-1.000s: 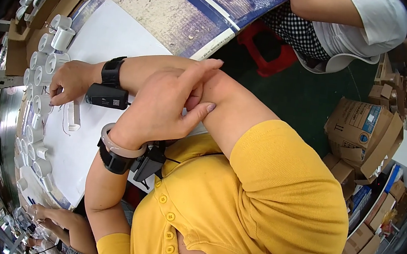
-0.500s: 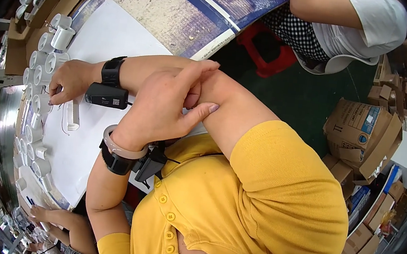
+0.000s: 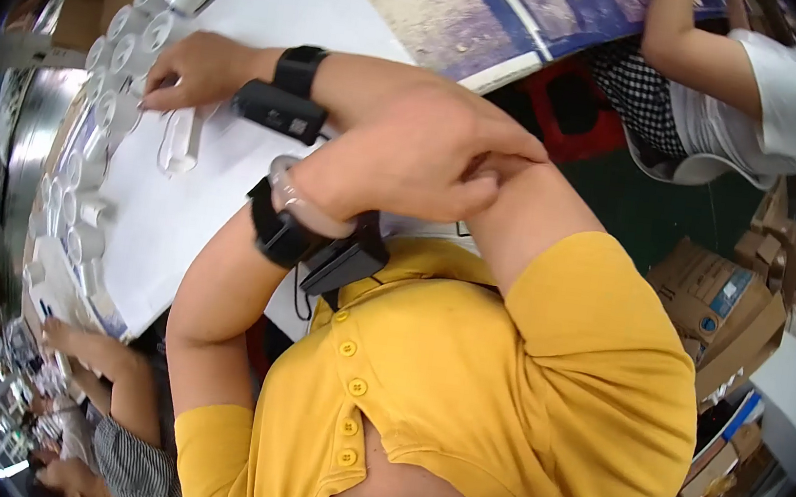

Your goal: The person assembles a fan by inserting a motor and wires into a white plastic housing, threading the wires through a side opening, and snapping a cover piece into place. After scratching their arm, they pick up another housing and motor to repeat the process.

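Left hand [image 3: 413, 157] lies with fingers [image 3: 488, 151] loosely together on the right forearm [image 3: 539, 216], holding nothing. Right hand [image 3: 200, 69] fingers [image 3: 155, 98] spread, tips touching the white cylinders [image 3: 104, 112] on the white desk [image 3: 176, 213], beside a clear piece [image 3: 180, 137]

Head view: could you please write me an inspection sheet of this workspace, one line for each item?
Surface: white table top, with a printed blue and beige sheet beyond it.
Job's things: rows of small white cylinders along the table edge; a longer pale part lies beside them.
Clutter: nothing seen.
Grippers: right hand has its fingertips at the cylinders, grasp not clear; left hand rests on the right arm and holds nothing.
Cables: thin black cable hangs from the black wrist device.
Surroundings: cardboard boxes, red stool, a seated person, and a co-worker's hand.
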{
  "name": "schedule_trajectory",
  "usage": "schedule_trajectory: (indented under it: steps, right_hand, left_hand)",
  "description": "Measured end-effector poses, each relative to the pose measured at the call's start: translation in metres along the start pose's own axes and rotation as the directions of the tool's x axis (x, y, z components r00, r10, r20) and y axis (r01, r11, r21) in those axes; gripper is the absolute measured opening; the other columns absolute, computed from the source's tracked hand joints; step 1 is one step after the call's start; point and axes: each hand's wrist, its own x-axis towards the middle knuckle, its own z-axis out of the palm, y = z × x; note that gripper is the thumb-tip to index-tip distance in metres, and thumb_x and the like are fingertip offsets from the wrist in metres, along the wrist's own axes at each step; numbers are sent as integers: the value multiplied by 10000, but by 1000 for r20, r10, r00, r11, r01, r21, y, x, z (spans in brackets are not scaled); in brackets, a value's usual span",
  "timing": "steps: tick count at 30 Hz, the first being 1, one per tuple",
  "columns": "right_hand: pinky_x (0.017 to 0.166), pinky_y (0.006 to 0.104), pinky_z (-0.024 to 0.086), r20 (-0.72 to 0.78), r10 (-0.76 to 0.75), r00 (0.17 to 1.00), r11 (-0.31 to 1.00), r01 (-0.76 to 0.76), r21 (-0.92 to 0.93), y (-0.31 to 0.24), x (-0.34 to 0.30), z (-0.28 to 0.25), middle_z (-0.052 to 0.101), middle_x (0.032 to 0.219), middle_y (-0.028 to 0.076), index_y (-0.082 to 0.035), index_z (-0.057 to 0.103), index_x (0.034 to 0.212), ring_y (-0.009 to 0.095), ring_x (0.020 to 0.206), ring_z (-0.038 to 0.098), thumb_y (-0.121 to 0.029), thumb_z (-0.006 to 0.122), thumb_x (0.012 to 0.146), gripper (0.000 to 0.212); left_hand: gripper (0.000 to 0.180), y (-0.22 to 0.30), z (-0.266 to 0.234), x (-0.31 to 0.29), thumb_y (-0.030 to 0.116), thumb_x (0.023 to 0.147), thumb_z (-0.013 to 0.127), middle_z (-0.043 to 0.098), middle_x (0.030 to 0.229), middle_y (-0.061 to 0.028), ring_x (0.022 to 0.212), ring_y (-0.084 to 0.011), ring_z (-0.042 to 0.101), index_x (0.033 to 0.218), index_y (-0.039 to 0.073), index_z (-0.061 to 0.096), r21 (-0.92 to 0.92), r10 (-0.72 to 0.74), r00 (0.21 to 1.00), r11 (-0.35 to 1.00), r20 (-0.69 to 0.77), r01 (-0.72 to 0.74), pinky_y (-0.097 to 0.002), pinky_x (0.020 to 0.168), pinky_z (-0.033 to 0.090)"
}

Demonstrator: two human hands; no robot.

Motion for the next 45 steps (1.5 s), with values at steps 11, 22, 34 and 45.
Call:
schedule_trajectory:
  steps: [11, 22, 34, 45]
  right_hand:
    - [782, 274, 503, 3, 21, 1000, 995, -21, 97, -3, 0, -3, 702, 906, 78, -56, 715, 970, 168, 846, 658, -336, 666, 849, 308]
    - [889, 283, 475, -20, 140, 990, 875, -114, 471, 0, 6, -15, 670, 973, 97, 63, 653, 1009, 159, 947, 621, -240, 418, 999, 384]
    - [928, 304, 451, 110, 182, 977, 815, -212, 538, -18, 9, -17, 654, 1025, 117, 60, 627, 1055, 179, 992, 603, -327, 385, 1012, 458]
    - [989, 321, 419, 203, -4, 979, 861, -100, 499, -18, 4, -35, 593, 1199, 107, -10, 622, 1154, 186, 1138, 534, -270, 498, 943, 357]
  left_hand:
    - [209, 15, -64, -31, 69, 729, 573, 598, 694, -72, 612, -206, 570, 913, 69, 673, -152, -191, 977, 967, 99, 205, -309, 551, 445]
    - [329, -30, -185, -146, 115, 898, 525, 568, 1022, -51, 821, -96, 539, 1206, 13, 472, -349, -347, 417, 934, -840, 76, -198, 682, 404]
    - [556, -59, -150, -136, 472, 982, 405, 534, 1180, -79, 1033, -181, 593, 1360, 75, 311, -772, -722, 544, 605, -427, 197, -347, 786, 552]
    - [572, -55, -148, -143, 562, 973, 317, 568, 1086, -66, 912, -163, 619, 1307, 101, 372, -825, -812, 453, 510, -368, 243, -330, 672, 559]
